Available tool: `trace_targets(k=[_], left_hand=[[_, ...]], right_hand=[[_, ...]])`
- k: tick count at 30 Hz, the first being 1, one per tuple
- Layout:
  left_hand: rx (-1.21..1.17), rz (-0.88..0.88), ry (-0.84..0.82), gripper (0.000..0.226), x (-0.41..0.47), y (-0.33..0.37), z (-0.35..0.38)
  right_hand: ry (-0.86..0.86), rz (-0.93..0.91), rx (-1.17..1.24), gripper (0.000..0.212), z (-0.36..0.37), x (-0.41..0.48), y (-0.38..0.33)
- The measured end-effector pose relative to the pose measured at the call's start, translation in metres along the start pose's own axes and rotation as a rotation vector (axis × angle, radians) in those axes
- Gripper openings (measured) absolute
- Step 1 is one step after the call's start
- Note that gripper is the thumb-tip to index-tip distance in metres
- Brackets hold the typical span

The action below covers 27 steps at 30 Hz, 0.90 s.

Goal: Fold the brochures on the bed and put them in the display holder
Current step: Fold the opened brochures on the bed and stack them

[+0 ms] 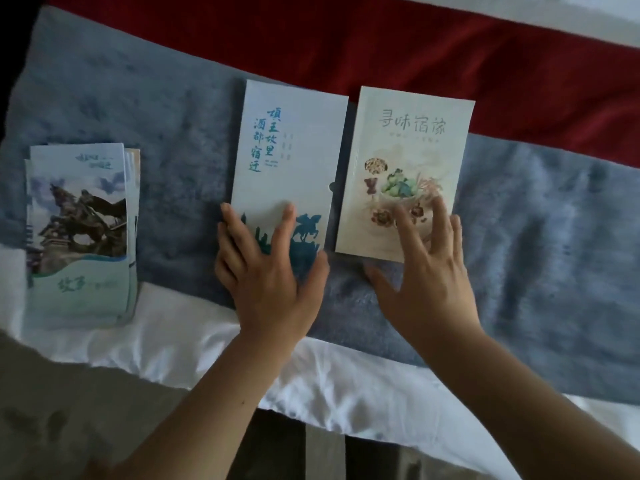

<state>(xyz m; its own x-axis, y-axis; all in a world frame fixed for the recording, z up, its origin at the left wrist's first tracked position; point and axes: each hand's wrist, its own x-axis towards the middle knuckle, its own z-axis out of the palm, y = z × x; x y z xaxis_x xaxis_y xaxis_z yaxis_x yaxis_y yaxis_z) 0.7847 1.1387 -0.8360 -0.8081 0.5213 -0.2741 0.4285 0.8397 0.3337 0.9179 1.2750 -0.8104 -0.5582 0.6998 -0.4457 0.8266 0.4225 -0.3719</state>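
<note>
Pressing flat left hand [273, 271] on blue brochure [287, 161] at centre, steadying it; spreading open right hand [426, 268] over food brochure [405, 168], grasping nothing.

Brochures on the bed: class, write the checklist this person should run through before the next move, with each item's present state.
1. Left hand flat on the blue-print brochure: ok.
2. Right hand touching the food-print brochure: ok, fingertips on its lower part.
3. The two brochures apart, not overlapping: ok, narrow gap.
4. Brochures lying flat on the grey blanket: ok.
5. Stack of folded brochures clear of both hands: ok.
6. Display holder within reach: cannot tell, none in view.
</note>
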Motion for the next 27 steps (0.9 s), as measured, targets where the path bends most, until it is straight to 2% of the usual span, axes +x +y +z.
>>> trace_targets(k=[4, 8, 11, 13, 15, 19, 23, 27], left_hand=[[0.068, 0.003, 0.039, 0.076, 0.000, 0.001, 0.006], [0.068, 0.014, 0.058, 0.082, 0.003, 0.001, 0.010], [0.053, 0.018, 0.074, 0.084, 0.003, 0.000, 0.012], [0.060, 0.017, 0.068, 0.085, 0.004, 0.000, 0.014], [0.084, 0.015, 0.058, 0.085, 0.005, 0.001, 0.015], [0.139, 0.028, 0.055, 0.084, 0.006, 0.000, 0.019], [0.141, 0.038, 0.058, 0.083, 0.005, -0.001, 0.020], [0.093, 0.037, 0.053, 0.081, 0.005, -0.001, 0.019]], right_hand=[[0.011, -0.059, -0.083, 0.095, -0.002, 0.002, 0.000], [-0.075, -0.008, 0.160, 0.103, -0.007, 0.015, -0.007], [0.070, 0.153, 0.411, 0.092, -0.012, 0.016, -0.011], [0.179, 0.225, 0.457, 0.082, -0.017, 0.016, -0.012], [0.214, 0.261, 0.466, 0.078, -0.020, 0.018, -0.011], [0.222, 0.307, 0.499, 0.077, -0.026, 0.025, -0.005], [0.129, 0.281, 0.436, 0.082, -0.034, 0.035, 0.003], [0.106, 0.313, 0.573, 0.085, -0.041, 0.038, 0.007]])
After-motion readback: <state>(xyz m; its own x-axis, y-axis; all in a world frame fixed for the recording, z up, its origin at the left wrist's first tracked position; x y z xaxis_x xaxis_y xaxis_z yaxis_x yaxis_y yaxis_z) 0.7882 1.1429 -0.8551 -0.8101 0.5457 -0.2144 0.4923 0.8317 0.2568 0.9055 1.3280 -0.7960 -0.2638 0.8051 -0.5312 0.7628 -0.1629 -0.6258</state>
